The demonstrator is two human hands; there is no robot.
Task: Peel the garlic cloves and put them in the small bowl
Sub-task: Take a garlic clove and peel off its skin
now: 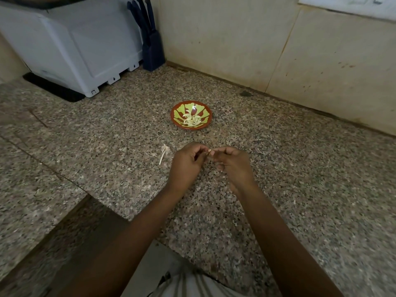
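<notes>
Far to my left on the speckled stone surface (300, 168) sits a white appliance (70, 46), with a dark knife block (153, 50) in the corner just beside it. Nearer to me, a bare garlic stalk (165, 152) with a scrap of papery skin lies on the stone, just left of the hands. I take it for what is left of the bulb, which suggests most cloves are already off it.

My left hand (186, 163) has its fingers curled, with the thumb and forefinger pinching one end of a garlic clove (209, 151). Beyond the hands, well apart from them, the small bowl (205, 113) holds a heap of pale peeled cloves (192, 121), so I judge the task well advanced.

My right hand (231, 166) pinches the other end of the same clove with its fingertips, the other fingers tucked under. The clove is held in the air between both hands, and it is too small for me to tell how much skin remains. I see no other unpeeled cloves on the surface, so this may be the last one to peel and drop in.
</notes>
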